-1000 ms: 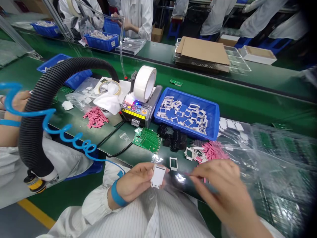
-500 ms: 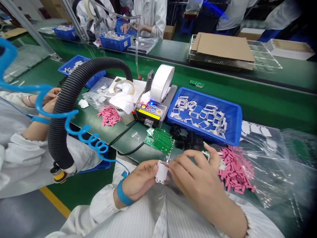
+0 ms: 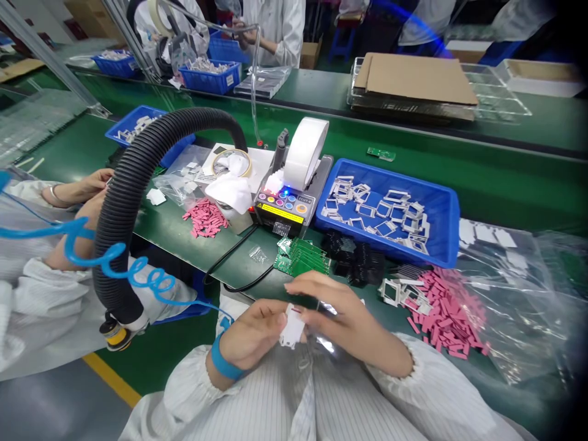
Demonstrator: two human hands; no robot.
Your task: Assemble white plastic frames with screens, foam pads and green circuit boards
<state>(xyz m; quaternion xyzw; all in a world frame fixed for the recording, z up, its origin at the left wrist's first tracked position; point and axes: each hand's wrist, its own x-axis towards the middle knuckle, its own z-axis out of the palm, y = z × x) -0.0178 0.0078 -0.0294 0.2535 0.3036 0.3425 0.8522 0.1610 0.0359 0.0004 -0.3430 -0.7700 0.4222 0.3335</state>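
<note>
My left hand (image 3: 250, 334) pinches a small flat white plastic piece (image 3: 293, 329) with notched lower edges in front of my lap. A narrow reddish strip (image 3: 296, 310) shows at the top edge of this piece. Over its right side comes my right hand (image 3: 342, 315), thumb tip against the strip's end. Its index finger stretches out above, apart from the thumb; the other fingers are partly hidden. Just beyond the hands lie a fanned stack of green circuit boards (image 3: 305, 257) and black parts (image 3: 358, 260).
A blue bin (image 3: 390, 229) holds white frames. Pink strips (image 3: 448, 312) lie right beside plastic bags (image 3: 509, 318). A tape dispenser (image 3: 287, 199) stands mid-bench. The black hose (image 3: 113, 226) arches at left, near a coiled blue cord (image 3: 151, 278) and a co-worker's hands (image 3: 94, 187).
My right hand has turned and shifted left, its fingers going from a pinch at the strip to stretched out with the thumb on it. My left hand keeps the white piece, now slightly tilted.
</note>
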